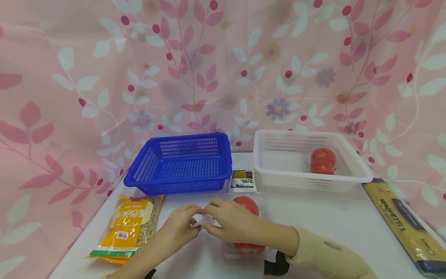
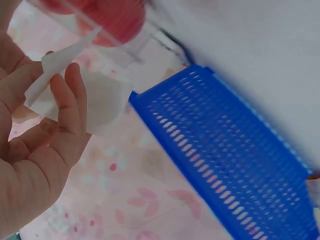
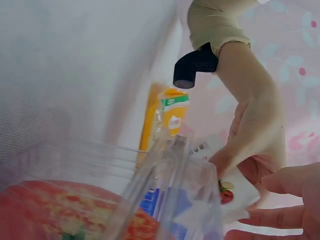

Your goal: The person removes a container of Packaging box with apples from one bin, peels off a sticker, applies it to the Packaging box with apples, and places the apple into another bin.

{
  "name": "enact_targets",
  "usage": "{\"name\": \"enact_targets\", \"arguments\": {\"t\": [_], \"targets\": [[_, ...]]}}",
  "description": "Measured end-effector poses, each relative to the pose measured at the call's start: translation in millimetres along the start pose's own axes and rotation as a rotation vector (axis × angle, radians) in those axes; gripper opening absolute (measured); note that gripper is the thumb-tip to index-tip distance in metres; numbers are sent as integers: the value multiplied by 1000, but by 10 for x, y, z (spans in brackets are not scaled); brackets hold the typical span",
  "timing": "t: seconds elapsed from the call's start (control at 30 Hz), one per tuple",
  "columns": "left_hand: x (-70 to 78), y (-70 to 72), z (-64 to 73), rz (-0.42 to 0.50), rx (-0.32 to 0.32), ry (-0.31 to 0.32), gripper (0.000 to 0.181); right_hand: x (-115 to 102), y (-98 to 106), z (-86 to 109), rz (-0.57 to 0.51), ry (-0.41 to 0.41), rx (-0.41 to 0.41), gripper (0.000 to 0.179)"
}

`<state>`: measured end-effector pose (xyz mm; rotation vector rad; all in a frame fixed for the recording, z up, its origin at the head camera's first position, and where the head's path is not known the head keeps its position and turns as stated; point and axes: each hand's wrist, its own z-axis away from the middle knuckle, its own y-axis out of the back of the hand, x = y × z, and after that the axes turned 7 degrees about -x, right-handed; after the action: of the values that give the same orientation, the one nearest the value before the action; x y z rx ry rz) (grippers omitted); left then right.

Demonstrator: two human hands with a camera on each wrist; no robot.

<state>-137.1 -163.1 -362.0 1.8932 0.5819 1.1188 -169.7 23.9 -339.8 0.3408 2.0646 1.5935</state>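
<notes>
In front of the blue basket, my two hands meet over the table. My left hand pinches a small white paper label between fingertips and thumb; one edge of the paper is folded up. My right hand pinches the label's other side. In the right wrist view the label shows print and a small red and green picture. Beneath my right hand and forearm lies a clear plastic box with red tomatoes in it, partly hidden by that arm.
Behind stand a blue basket and a white basket holding another clear pack of tomatoes. Between them lies a small white packet. A yellow bag lies left, a spaghetti pack right.
</notes>
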Motion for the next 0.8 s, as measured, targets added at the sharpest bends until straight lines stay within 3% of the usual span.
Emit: {"name": "enact_targets", "arguments": {"t": [0.1, 0.27, 0.53, 0.63, 0.8], "targets": [[93, 30, -31, 22, 39, -56, 34, 30, 52, 47, -39, 45, 91, 22], [219, 34, -122, 64, 127, -226, 38, 113, 187, 147, -29, 53, 221, 20], [320, 22, -298, 204, 196, -412, 46, 221, 324, 292, -155, 81, 305, 23], [349, 26, -354, 263, 200, -418, 47, 257, 335, 330, -211, 94, 349, 24], [357, 32, -414, 334, 182, -364, 45, 317, 331, 357, -224, 124, 437, 21]]}}
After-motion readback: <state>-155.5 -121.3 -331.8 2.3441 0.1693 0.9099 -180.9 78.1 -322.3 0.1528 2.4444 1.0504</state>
